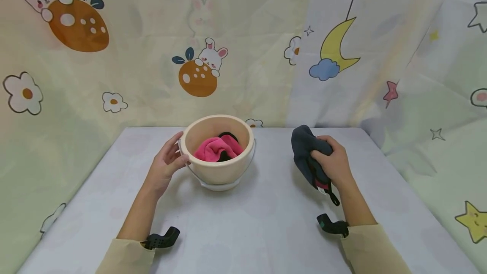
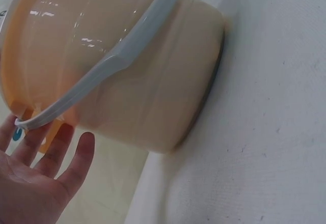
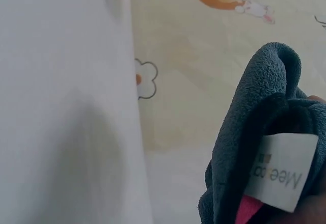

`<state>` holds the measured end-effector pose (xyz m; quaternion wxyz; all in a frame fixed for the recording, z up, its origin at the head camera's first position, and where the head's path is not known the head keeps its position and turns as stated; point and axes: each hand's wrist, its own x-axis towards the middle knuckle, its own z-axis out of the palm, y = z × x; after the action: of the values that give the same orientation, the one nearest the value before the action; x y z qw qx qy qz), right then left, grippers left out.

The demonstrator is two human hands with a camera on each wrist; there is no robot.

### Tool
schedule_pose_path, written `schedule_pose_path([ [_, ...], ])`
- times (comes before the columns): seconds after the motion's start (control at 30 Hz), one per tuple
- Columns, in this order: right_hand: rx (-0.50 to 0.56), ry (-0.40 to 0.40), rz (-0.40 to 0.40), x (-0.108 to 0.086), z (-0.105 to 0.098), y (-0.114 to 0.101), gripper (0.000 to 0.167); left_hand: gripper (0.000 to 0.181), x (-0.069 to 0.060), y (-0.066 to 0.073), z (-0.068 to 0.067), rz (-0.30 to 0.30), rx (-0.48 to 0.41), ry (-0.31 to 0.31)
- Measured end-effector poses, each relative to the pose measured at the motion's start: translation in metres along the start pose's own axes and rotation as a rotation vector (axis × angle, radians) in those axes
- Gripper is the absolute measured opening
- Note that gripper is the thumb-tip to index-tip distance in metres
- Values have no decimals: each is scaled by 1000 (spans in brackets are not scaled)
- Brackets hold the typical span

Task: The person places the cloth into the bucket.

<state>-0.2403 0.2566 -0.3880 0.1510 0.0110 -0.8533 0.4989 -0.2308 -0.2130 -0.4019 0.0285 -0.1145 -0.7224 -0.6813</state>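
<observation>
A cream bucket (image 1: 217,174) with a pale handle (image 2: 122,56) stands upright on the table. My left hand (image 1: 169,162) rests against its left side near the rim, fingers spread and only slightly bent; in the left wrist view, fingertips touch the bucket by the handle joint. Inside the bucket lies a crumpled pink cloth (image 1: 213,149) with black edging. To the right, my right hand (image 1: 335,162) grips a folded dark grey cloth (image 1: 304,149) above the table. This cloth has black edging, a hanging loop, a bit of pink and a white label (image 3: 282,170).
The white table (image 1: 262,227) runs back to a printed fabric wall (image 1: 144,54), with more fabric at the right side (image 1: 430,96). A black wrist mount (image 1: 163,239) sits on the left wrist and another black mount (image 1: 332,225) on the right.
</observation>
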Motion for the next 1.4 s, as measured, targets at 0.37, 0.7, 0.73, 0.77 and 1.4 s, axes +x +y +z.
schedule_pose_path([
  [0.37, 77, -5, -14, 12, 4, -26, 37, 72, 0, -2, -1, 6, 17, 6],
  [0.7, 223, -50, -61, 25, 14, -64, 31, 71, 1, -3, -2, 8, 0, 6],
  [0.73, 248, -59, -60, 26, 16, -68, 30, 71, 1, -3, -1, 9, -9, 6],
  [0.77, 272, -69, -59, 27, 19, -72, 29, 71, 1, -3, -1, 10, -16, 5],
  [1.4, 507, -205, -158, 41, 86, -141, 34, 69, 0, -5, 2, -5, -27, 17],
])
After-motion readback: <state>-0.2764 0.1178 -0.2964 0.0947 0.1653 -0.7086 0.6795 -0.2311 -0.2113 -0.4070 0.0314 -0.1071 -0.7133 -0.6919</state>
